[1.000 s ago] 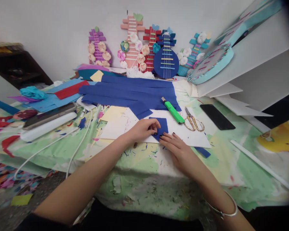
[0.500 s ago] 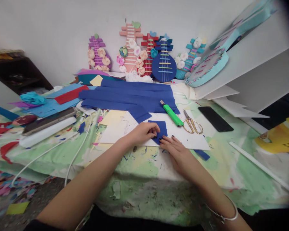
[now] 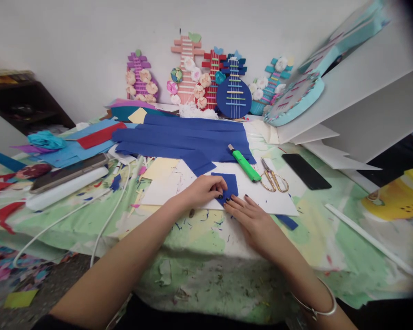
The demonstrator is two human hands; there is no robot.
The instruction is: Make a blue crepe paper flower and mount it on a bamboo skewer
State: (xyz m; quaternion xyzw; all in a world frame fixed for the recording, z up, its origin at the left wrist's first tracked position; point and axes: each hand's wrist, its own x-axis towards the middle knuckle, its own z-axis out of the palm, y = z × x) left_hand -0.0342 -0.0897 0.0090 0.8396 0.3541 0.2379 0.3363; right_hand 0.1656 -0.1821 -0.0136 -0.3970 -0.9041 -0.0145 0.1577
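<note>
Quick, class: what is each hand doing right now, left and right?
Left hand: fingers curled, pinching the edge of the blue paper square.
Right hand: open and flat, fingertips pressing the square's near edge.

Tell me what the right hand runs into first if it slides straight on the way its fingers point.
The right hand points up-left; its fingertips already touch the small blue paper piece, with the left hand probably just beyond.

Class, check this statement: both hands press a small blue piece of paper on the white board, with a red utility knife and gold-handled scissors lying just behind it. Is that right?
Not quite. The utility knife is green, not red, as the head view shows. The rest holds: the left hand and right hand press the small blue piece on the white board, with the scissors beside the knife.
</note>
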